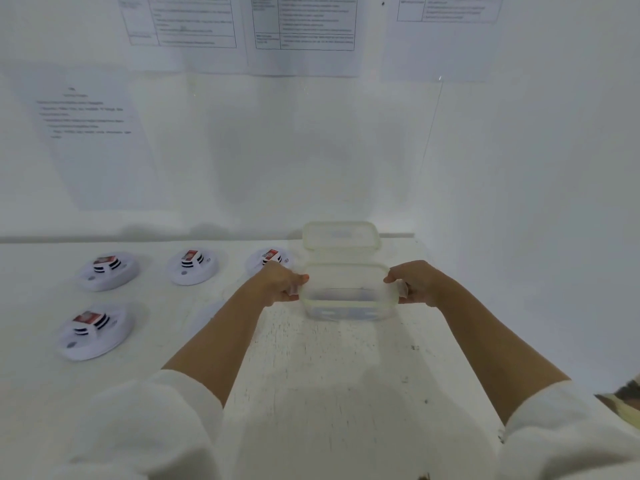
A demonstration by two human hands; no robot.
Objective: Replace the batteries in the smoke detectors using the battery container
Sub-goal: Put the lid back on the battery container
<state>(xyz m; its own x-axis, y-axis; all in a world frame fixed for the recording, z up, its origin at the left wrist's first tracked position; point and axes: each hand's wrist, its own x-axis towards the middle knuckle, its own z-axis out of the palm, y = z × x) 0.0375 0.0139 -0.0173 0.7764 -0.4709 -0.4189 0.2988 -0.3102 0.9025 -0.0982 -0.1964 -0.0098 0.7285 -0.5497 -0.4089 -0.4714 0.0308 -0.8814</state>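
A clear plastic battery container point(347, 293) stands on the white table point(329, 375), open, and looks empty inside. Its lid point(341, 236) leans behind it against the wall. My left hand point(280, 284) grips the container's left end and my right hand point(415, 283) grips its right end, each on a side clip. Several white round smoke detectors lie face down to the left, each with a red-and-white battery on its back: one point(108, 270), one point(192, 266), one point(268, 259) partly hidden by my left hand, and one point(94, 330) nearer me.
White walls close the table at the back and right. Printed sheets point(304, 26) hang on the back wall, and one sheet point(86, 133) is on the left.
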